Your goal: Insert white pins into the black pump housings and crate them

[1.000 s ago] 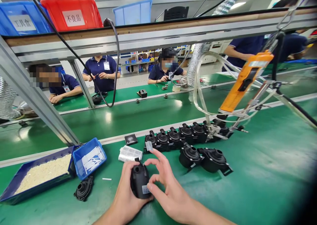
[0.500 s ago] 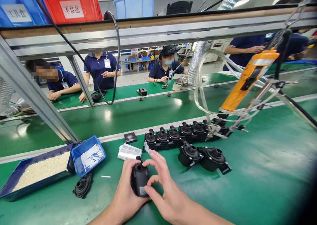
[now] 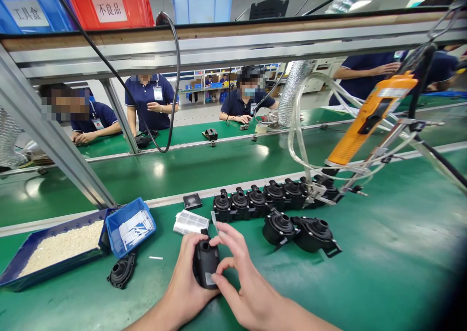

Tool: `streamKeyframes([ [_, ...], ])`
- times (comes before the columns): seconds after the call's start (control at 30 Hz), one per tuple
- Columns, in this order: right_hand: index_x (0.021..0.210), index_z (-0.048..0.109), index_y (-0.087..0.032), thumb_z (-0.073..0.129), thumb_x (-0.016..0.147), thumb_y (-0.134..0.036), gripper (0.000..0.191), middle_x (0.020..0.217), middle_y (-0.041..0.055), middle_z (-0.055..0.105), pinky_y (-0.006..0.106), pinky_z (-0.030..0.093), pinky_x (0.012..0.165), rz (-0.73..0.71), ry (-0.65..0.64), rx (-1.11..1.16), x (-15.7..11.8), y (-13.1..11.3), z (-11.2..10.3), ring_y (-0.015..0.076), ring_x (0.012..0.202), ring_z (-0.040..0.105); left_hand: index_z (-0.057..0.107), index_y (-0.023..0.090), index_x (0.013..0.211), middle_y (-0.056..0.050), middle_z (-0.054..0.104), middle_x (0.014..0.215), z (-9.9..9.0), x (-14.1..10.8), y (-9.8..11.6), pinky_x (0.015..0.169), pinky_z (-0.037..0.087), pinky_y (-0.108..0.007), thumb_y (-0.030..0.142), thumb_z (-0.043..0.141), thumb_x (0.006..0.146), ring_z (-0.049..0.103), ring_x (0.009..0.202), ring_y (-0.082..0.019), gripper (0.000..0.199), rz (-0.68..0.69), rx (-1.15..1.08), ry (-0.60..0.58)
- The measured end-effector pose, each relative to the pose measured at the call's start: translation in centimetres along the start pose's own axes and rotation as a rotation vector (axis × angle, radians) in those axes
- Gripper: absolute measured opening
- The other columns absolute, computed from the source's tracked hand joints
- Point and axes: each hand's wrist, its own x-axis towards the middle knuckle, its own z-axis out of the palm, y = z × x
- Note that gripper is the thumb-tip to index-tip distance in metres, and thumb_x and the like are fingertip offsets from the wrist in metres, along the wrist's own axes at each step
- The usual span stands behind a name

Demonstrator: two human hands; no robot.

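Note:
My left hand (image 3: 187, 277) is wrapped round a black pump housing (image 3: 207, 263) with a round port near its top and a small pale label (image 3: 209, 278) low on its side. The fingertips of my right hand (image 3: 237, 272) touch the housing's right side, thumb and a finger closed at the label. A thin translucent strip (image 3: 214, 217) stands out by the right index fingertip; whether it is gripped is unclear. Just beyond my hands lies a clear compartment case (image 3: 191, 222). A black cover (image 3: 121, 271) rests to the left, near a white stick (image 3: 156, 258).
Several black pumps (image 3: 239, 202) stand in a row, two more (image 3: 315, 233) before them. An orange electric screwdriver (image 3: 368, 122) hangs at right. A blue bin of white sticks (image 3: 151, 228) and a tray of pale pieces (image 3: 22, 285) are left. People sit and stand across the line.
The view has shifted slightly. Both hands keep almost the same pose on the black housing.

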Motion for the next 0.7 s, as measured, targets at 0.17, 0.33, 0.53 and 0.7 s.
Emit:
streamKeyframes([
  [0.17,0.167,0.021,-0.048,0.052,0.092,0.004,0.096,0.166,0.0119,0.035,0.043,0.069,0.091,-0.345,-0.026,-0.361,-0.1,0.4,-0.4,0.0312,0.136,0.06,0.045,0.031,0.138,-0.009,0.054,0.136,-0.2,-0.2,-0.5,0.109,0.052,-0.049,0.018,0.081,0.083,0.06,0.125,-0.03,0.067,-0.008,-0.041,-0.017],
  [0.33,0.169,0.017,-0.038,0.062,0.093,-0.007,0.094,0.171,0.0164,0.024,0.059,0.059,0.111,-0.122,0.04,-0.353,0.5,1.3,-1.7,0.038,0.15,0.046,0.044,0.031,0.135,-0.008,0.052,0.138,-0.3,-0.2,-0.3,0.111,0.05,-0.05,0.019,0.093,0.072,0.059,0.126,-0.031,0.081,-0.081,-0.028,-0.017],
  [0.53,0.165,0.002,-0.033,0.082,0.069,-0.015,0.127,0.169,0.0201,0.014,0.062,0.051,0.118,0.196,-0.055,-0.242,0.8,2.0,0.6,0.044,0.155,0.035,0.04,0.034,0.142,-0.013,0.043,0.145,0.2,-0.8,-1.8,0.113,0.052,-0.055,0.024,0.088,0.078,0.056,0.135,-0.035,0.081,0.108,0.06,-0.055],
  [0.7,0.166,-0.006,-0.039,0.1,0.056,-0.025,0.154,0.171,0.0202,0.009,0.063,0.05,0.119,0.047,-0.146,-0.353,0.3,2.1,-0.1,0.0488,0.158,0.03,0.05,0.035,0.142,-0.016,0.04,0.155,-0.6,-1.6,-5.2,0.112,0.055,-0.058,0.058,0.104,0.052,0.052,0.143,-0.047,0.108,0.33,0.081,-0.142],
])
